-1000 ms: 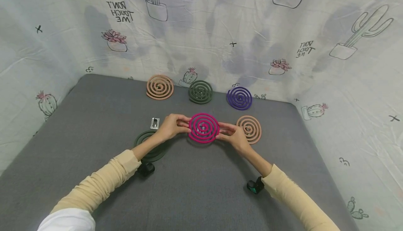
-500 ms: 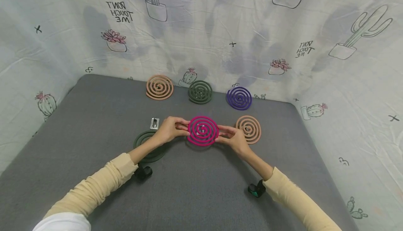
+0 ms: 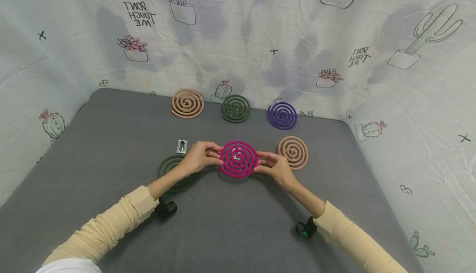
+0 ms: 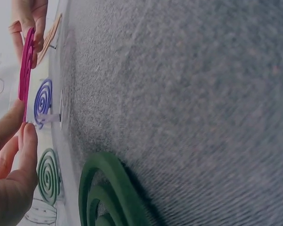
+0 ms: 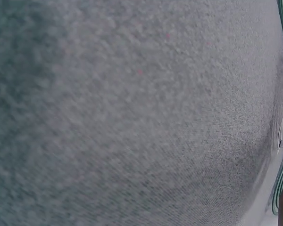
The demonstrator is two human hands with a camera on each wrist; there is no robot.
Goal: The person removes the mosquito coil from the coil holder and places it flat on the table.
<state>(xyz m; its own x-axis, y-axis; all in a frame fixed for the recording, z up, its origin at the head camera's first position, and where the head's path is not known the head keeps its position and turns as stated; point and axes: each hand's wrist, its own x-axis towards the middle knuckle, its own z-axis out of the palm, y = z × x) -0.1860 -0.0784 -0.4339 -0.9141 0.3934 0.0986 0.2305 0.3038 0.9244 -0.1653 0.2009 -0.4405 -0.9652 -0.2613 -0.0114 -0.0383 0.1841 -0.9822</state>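
Note:
Both hands hold a pink mosquito coil [image 3: 239,166] by its opposite edges, its face tilted toward me. My left hand [image 3: 199,156] pinches the left edge and my right hand [image 3: 277,167] the right edge. In the left wrist view the pink coil [image 4: 26,70] stands off the tabletop between the fingers of both hands. A small metal coil stand [image 3: 236,153] shows through the coil's gaps, behind it. Under my left forearm lies a green mosquito coil [image 3: 169,167], partly hidden. An orange-tan mosquito coil [image 3: 293,153] stands just beyond my right hand.
Along the back edge stand a tan coil [image 3: 187,103], a dark green coil [image 3: 236,108] and a purple coil [image 3: 282,116]. Another metal stand [image 3: 182,146] lies beyond my left wrist. Printed cloth walls [image 3: 238,25] surround the grey table [image 3: 230,231].
Both hands have drawn the pink coil slightly down and toward me. The metal stand behind it now shows through the coil's upper part. The other coils stay put.

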